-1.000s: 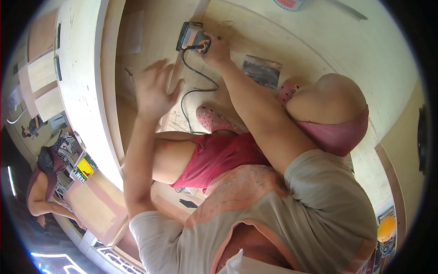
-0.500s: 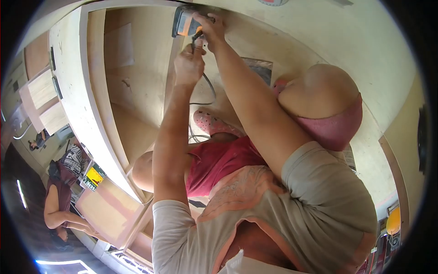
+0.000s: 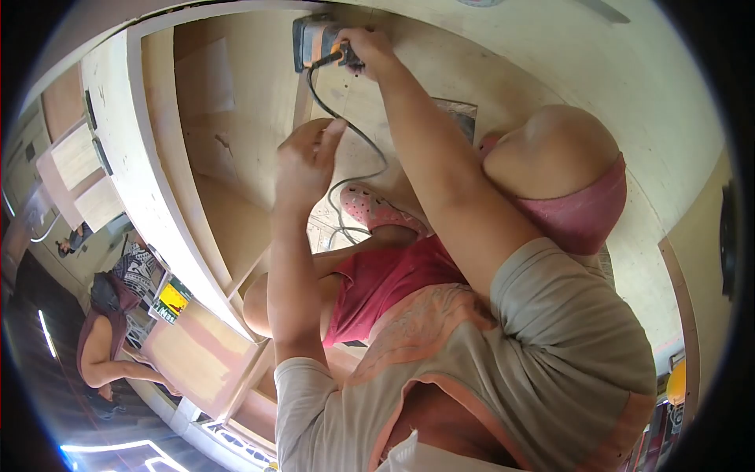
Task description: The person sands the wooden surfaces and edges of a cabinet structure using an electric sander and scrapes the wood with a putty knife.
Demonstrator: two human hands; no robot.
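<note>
Boxy power sander (image 3: 316,45) up against the pale wooden panel (image 3: 431,61), dark grey body with orange patches, black cord (image 3: 361,131) looping down from it, right hand (image 3: 368,52) clasping one end, left hand (image 3: 305,157) half curled beside the cord, whether gripping anything I can't tell.

From my end I see a pale wood compartment (image 3: 232,94), w/ a long white frame edge (image 3: 138,169) along its L side; a big cream wall (image 3: 629,102) sweeps round top R. Far L I get pale & brownish wood panels (image 3: 75,161), a blotchy board (image 3: 197,358) lower down, then a dim area btm L w/ a bright tube light (image 3: 47,334) & glowing strips (image 3: 110,448)
</note>
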